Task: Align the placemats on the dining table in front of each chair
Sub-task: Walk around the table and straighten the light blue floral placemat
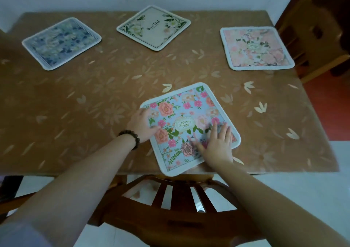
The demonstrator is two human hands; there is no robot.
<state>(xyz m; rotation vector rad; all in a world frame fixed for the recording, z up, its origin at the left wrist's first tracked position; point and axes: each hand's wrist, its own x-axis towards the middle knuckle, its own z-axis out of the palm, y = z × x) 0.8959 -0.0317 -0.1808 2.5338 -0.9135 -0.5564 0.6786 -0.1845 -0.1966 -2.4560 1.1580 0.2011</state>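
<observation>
Legibly, "Beautiful" on the cream placemat (153, 27), far side.

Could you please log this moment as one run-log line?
step: squaring near placemat | left hand: flat on left edge | right hand: flat on right corner | mat: skewed, overhanging table edge

surface: brown leaf-print table (113, 87) | on it: blue placemat (61, 43); cream placemat (153, 27); pink placemat (256, 48); floral placemat (181, 114)

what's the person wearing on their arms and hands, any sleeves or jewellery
Both forearms are bare. The left hand has a bracelet of dark round beads on its wrist. The right hand shows no ring, watch or glove. A bit of pale fabric, perhaps a sleeve, shows near the left upper arm.
</observation>
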